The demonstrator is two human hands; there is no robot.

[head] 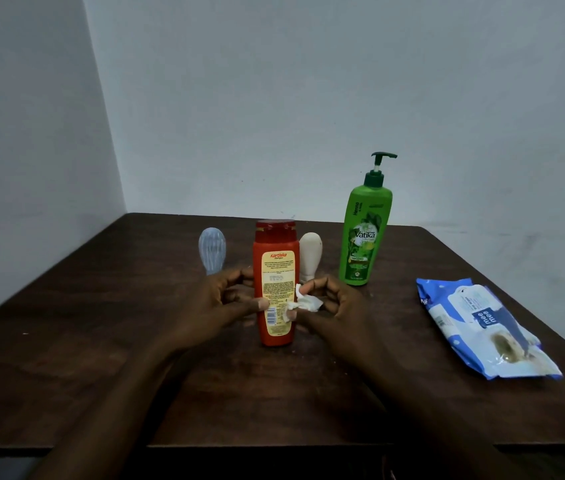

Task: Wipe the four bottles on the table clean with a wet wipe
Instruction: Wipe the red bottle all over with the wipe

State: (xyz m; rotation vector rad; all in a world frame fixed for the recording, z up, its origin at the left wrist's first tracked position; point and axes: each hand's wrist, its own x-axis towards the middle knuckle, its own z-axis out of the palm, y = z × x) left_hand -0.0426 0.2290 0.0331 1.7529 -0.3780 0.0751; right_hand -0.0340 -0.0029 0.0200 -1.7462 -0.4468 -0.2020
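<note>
Red bottle (275, 268): upright at the middle of the table (101, 341), yellow label toward the camera, red cap on top, held from the left and touched by the wipe on the right.
Left hand (220, 303): wrapped round the lower half of the red bottle, thumb across the front label, fingers curled behind the far side.
Right hand (334, 303): pinching the wet wipe (305, 303) between thumb and fingertips, just beside the bottle's right edge.
Wet wipe: white, crumpled, pressed against the right edge of the red bottle, level with the lower part of the label.
Pale blue bottle (212, 249): standing behind and left of the red one, base hidden behind the left hand.
Cream bottle (310, 254): standing just behind and right of the red bottle, base hidden behind the right hand.
Green pump bottle (364, 237): upright, tallest of the four, right of the cream bottle, untouched.
Pack of wipes (481, 327): blue and white, lying flat near the table's right edge, well apart from the bottles.
Table: dark brown wood, set into a corner.
Wall (308, 98): plain pale grey.
</note>
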